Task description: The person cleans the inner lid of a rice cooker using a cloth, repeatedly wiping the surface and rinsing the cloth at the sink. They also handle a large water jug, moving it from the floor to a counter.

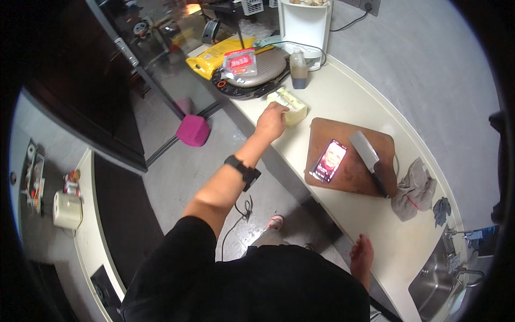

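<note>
My left hand [272,120] is at a pale yellow soft tissue pack [297,112] on the counter, its fingers curled at the pack's near side; a bit of white shows by the fingertips. My right hand [362,252] hangs at the counter's front edge, with nothing visible in it; its fingers look partly curled. Between the hands lies a brown wooden cutting board [346,129]. On it are a phone [330,161] with a lit screen and a cleaver [365,148] with a black handle.
Beyond the tissue pack are a round electric griddle [261,68], a yellow package [213,56] and a bottle of dark liquid [299,70]. A grey cloth [414,191] lies beside the board. A steel sink [430,281] is at lower right. A pink stool [193,131] and a cable are on the floor.
</note>
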Demonstrator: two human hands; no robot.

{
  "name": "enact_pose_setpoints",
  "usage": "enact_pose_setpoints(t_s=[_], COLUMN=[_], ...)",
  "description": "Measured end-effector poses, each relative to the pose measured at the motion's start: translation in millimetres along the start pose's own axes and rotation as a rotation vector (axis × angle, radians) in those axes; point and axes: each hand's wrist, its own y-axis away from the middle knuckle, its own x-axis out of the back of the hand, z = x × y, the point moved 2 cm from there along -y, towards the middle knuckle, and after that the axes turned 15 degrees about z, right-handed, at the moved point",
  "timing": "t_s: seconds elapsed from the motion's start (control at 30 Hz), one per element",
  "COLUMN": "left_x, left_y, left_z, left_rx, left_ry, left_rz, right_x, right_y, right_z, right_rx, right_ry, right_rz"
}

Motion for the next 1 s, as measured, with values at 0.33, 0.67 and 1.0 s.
enact_pose_setpoints(t_s=[0.33, 0.67, 1.0], left_x=[-125, -149, -150], left_y=[-65, -55, -65], left_z=[-71, -97, -116], left_rx=[0.014, -0.251, -0.091], left_ry=[-0.482, -0.552, -0.455], left_rz=[-0.563, -0.493, -0.62], right_x=[-18, -28, -33], right_y=[64, 81, 75], right_z=[48, 63, 63], right_rx=[0.234, 0.302, 0.366], right_ry=[0.212, 0.343, 0.412], right_rz=[0.176, 0.274, 0.212])
